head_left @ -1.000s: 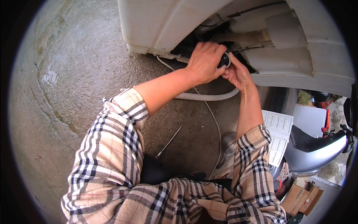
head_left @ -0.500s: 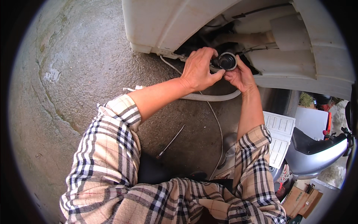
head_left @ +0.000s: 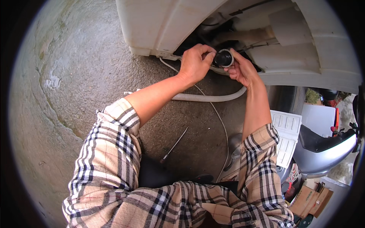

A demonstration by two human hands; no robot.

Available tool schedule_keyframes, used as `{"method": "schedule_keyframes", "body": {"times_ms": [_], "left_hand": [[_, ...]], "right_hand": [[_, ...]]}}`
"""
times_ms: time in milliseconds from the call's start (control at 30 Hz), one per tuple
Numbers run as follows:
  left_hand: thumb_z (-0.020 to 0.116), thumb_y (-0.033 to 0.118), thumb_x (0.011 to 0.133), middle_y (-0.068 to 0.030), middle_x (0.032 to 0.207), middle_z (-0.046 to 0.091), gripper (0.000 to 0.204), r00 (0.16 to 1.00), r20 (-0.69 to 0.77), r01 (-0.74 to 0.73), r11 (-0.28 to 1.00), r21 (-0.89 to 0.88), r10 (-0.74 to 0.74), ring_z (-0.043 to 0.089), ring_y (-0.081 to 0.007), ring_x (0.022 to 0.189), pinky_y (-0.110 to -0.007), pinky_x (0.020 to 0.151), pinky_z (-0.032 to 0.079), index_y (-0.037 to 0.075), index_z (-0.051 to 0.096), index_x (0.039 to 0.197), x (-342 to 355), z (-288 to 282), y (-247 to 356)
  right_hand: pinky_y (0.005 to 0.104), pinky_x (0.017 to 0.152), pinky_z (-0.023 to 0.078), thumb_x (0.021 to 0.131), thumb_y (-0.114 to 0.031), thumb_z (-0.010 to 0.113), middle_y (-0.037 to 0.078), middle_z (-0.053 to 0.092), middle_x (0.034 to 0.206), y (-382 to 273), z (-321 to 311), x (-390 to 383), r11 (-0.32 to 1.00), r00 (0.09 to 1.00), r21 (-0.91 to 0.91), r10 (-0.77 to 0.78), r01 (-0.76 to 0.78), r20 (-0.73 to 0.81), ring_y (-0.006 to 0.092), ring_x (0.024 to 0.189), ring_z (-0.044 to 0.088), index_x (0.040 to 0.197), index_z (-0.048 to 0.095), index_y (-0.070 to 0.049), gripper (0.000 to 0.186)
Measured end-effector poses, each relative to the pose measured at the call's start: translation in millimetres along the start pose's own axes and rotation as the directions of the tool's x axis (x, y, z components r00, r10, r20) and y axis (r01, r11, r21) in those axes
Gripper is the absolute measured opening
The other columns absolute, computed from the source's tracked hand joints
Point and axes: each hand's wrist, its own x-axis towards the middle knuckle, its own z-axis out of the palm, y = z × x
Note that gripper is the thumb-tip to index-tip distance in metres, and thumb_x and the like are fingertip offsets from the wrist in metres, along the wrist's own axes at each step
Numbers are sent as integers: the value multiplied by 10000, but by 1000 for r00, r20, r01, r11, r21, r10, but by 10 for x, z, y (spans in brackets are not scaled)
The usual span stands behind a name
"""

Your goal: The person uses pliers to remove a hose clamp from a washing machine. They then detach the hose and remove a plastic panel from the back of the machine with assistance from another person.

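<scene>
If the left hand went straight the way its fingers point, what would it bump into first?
Probably the round black cup-shaped part with a pale rim, just beyond the left hand's fingertips. They might already touch it; depth is hard to judge here.

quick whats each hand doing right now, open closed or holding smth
Left hand: curled beside the black, round, cup-shaped part with pale rim; grip cannot be told.
Right hand: closed, holding that part.
</scene>
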Motion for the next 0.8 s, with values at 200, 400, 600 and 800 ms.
{"method": "schedule_keyframes", "body": {"times_ms": [200, 400, 600, 800], "left_hand": [[643, 126, 843, -41, 693, 627, 148, 993, 71, 90, 996, -14, -89, 545, -79, 666, -244, 616, 440, -12, 653, 895, 97, -7, -83], [644, 150, 827, -46, 681, 625, 147, 955, 189, 217, 973, 78, -228, 555, -103, 641, -273, 617, 447, 7, 633, 861, 29, 8, -129], [659, 183, 762, -155, 883, 653, 238, 976, 207, 3, 952, 305, -69, 636, -290, 814, -372, 733, 491, 9, 613, 918, -52, 68, -140], [624, 157, 748, -173, 990, 600, 363, 906, 423, -253, 817, 518, 13, 574, -341, 963, -408, 822, 466, 23, 592, 1084, -9, 282, -121]], "right_hand": [[175, 395, 257, 902, -472, 544, 58, 548, 661, -24, 3, 29, 998, 999, -26, 52, -52, -15, 44, 459, 352, 836, 575, -56, 422], [185, 414, 273, 880, -486, 564, 34, 528, 613, 35, -33, 35, 994, 998, -109, 11, -18, -67, 52, 460, 370, 772, 590, -35, 465], [306, 523, 392, 794, -523, 632, 72, 547, 585, 170, -194, 2, 702, 926, -712, -262, -11, -272, 168, 541, 507, 622, 586, 5, 557], [385, 686, 470, 735, -517, 676, 209, 642, 733, 67, -257, -138, 498, 900, -866, -355, -48, -255, 300, 739, 636, 780, 661, 66, 585]]}}
